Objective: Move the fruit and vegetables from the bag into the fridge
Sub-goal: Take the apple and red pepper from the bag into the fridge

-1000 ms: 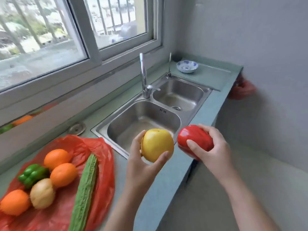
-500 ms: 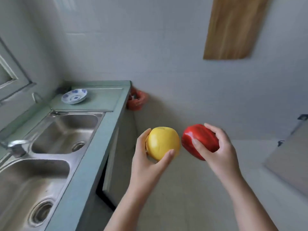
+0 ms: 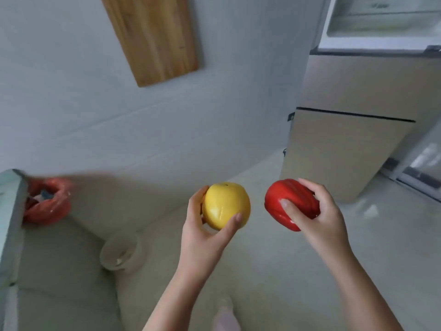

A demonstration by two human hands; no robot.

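Wrapping fingers round their middles, the left hand (image 3: pixel 202 235) held a yellow fruit (image 3: pixel 225 204) and the right hand (image 3: pixel 322 218) a red pepper (image 3: pixel 288 191), both seemingly light, hard, slick.

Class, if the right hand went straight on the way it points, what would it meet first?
Probably the wall just left of the fridge. Past the red pepper that the right hand holds, only open floor shows, though depth is unclear.
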